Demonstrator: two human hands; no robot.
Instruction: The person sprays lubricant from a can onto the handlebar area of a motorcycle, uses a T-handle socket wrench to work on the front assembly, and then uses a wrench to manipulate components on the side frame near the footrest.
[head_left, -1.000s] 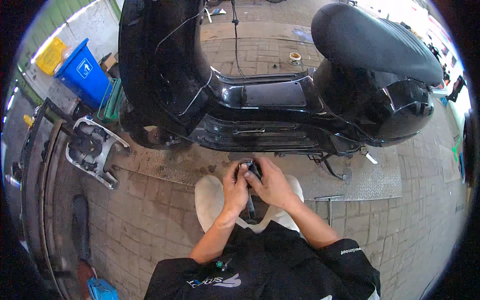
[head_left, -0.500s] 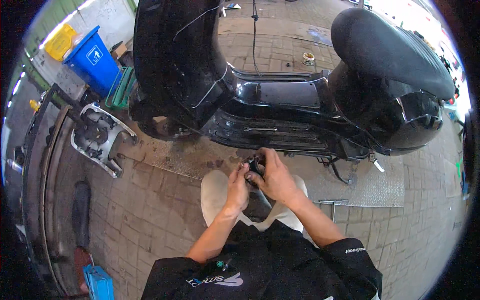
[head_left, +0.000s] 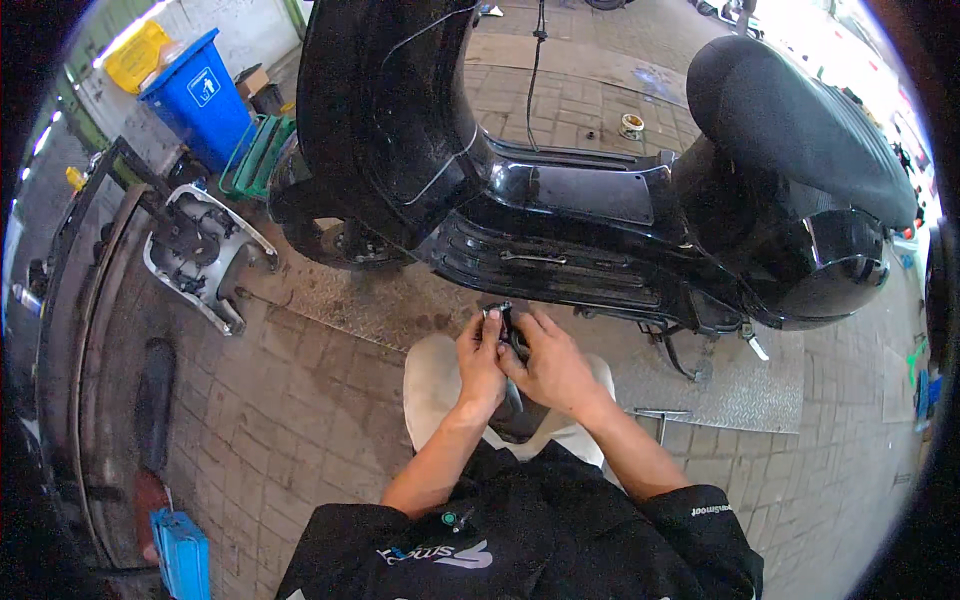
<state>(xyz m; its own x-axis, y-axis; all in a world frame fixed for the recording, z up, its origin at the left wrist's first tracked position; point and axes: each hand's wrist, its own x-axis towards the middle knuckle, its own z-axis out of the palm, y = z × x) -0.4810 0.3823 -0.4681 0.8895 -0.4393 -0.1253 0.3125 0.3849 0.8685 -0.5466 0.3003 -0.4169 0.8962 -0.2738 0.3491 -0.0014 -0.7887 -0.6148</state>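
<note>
Between my knees, both hands are closed round a small dark part with a shiny edge. Its kind cannot be made out, since my fingers cover most of it. My left hand grips it from the left, thumb up along its side. From the right my right hand wraps it, fingers curled over its far side. Just beyond my hands stands a black scooter, its front to the left and its seat to the right. A wrench lies on the scooter's near footboard edge, touched by neither hand.
A T-shaped tool lies by my right knee, near a metal floor plate. To the left are a white-grey body panel, a green crate, a blue bin and a blue box. A tape roll lies beyond the scooter.
The view has shifted slightly, so the scooter sits a little further right. My left thumb now points up along the part; my right fingers have curled lower. Both hands keep hold.
</note>
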